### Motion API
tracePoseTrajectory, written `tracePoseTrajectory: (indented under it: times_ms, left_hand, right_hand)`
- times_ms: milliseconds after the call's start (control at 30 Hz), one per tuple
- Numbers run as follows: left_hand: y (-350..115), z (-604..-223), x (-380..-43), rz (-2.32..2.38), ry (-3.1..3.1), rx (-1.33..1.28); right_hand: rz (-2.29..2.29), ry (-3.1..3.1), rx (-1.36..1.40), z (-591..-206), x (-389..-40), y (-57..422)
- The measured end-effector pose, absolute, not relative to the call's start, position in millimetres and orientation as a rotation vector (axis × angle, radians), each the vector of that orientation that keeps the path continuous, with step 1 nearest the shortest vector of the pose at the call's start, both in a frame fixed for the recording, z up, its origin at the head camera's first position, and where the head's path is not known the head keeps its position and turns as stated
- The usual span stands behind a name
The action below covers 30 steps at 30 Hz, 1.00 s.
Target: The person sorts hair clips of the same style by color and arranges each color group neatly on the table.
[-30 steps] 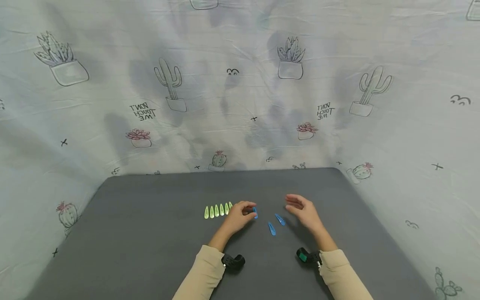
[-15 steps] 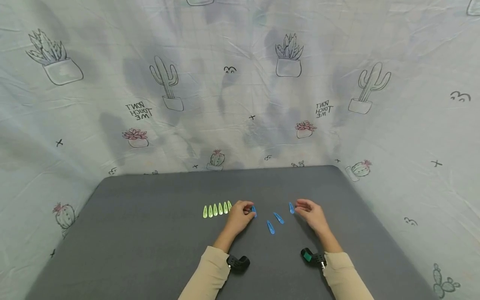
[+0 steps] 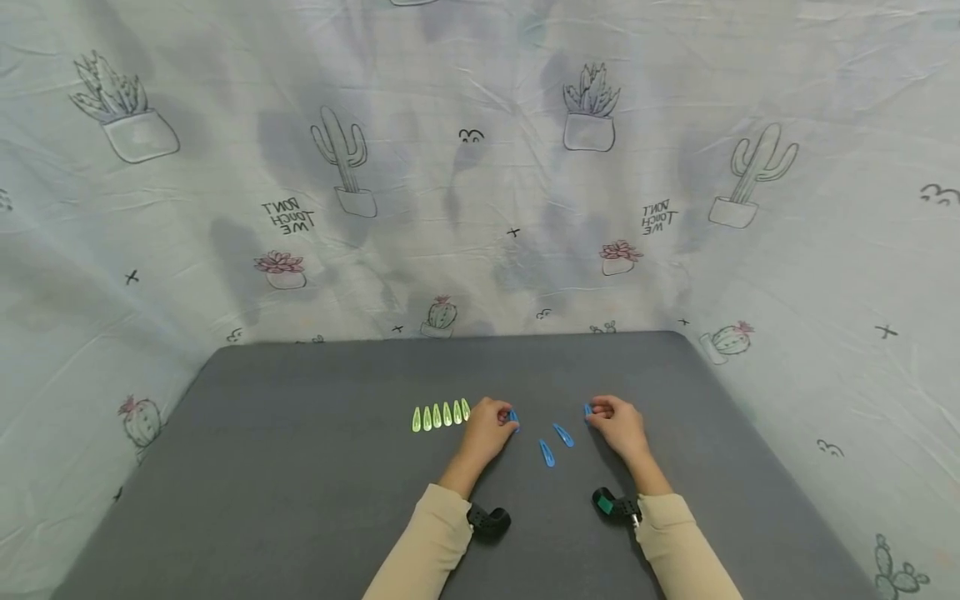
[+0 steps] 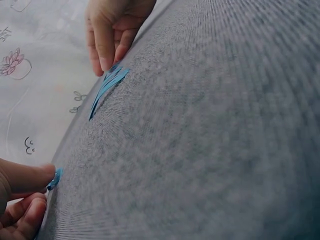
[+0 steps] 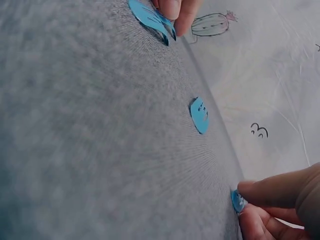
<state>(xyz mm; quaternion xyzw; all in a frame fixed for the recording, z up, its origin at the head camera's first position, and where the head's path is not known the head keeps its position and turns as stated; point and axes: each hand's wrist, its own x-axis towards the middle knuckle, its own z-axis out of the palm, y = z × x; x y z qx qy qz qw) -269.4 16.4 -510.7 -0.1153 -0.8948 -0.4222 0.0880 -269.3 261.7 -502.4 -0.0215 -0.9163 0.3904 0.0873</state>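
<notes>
Thumb and fingertips of my left hand [image 3: 487,429] pinch a blue snap hair clip [image 3: 514,417] lying at the right end of a row of yellow-green hair clips [image 3: 437,416]. That same blue clip [image 4: 55,178] peeks out past the thumb in the left wrist view. Farther right, my right hand [image 3: 621,427] pinches another blue hair clip [image 5: 237,201], partly covered by the fingers. Between the hands, two loose blue hair clips lie slanted on the cloth, the nearer one [image 3: 547,453] and the farther one [image 3: 563,435].
A dark grey cloth-covered table [image 3: 300,500] lies under everything. Behind it and along both sides hangs a pale curtain [image 3: 450,183] printed with cacti. Black wrist cameras, one on the left wrist [image 3: 489,522] and one on the right [image 3: 613,505], sit close above the cloth.
My right hand shifted right, uncovering a blue hair clip, then closed its fingertips on that clip. My left hand stays at its blue clip beside the green row.
</notes>
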Motion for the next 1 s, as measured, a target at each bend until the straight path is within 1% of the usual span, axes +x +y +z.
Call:
tracePoseTrajectory:
  times_ms: [267,833,1000]
  left_hand:
    - [19,-504,-267,-1.161,-2.727,-0.299]
    - [22,-489,-266,-1.081,-2.802,-0.188]
    - [24,-487,-266,-1.121,-2.798,-0.126]
  right_hand:
    - [1.082,-2.774,-0.078,-500,-273,258]
    - [1.08,-2.816,-0.113,-498,-274,258]
    - [1.095,-2.827,-0.128,-498,-274,259]
